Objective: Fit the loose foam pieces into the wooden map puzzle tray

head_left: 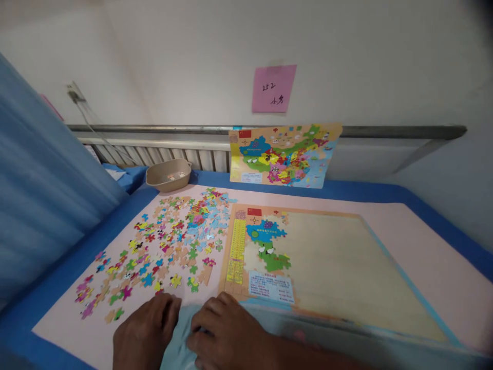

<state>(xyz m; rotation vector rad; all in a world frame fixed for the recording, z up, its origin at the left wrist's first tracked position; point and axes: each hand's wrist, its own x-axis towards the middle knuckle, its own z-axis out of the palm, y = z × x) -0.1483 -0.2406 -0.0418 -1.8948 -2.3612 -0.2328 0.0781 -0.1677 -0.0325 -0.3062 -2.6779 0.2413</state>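
At the bottom of the head view my left hand (pixel 148 329) is closed, its curled fingers just below the loose puzzle pieces (pixel 175 280). Anything inside it is hidden. My right hand (pixel 229 331) lies beside it over light blue cloth (pixel 181 324), fingers bent inward and the palm out of sight; I cannot make out what it holds. In front of it is a partly filled map puzzle board (pixel 346 262), with joined blue pieces (pixel 265 231) and green pieces (pixel 274 259) at its left. Many colourful loose pieces cover the pink sheet left of the board.
A beige basket (pixel 169 177) with a few pieces inside stands at the back left. A printed map picture (pixel 285 156) leans against the wall rail (pixel 400 132). A pink note (pixel 274 88) hangs above it. A blue curtain (pixel 46 169) hangs at the left.
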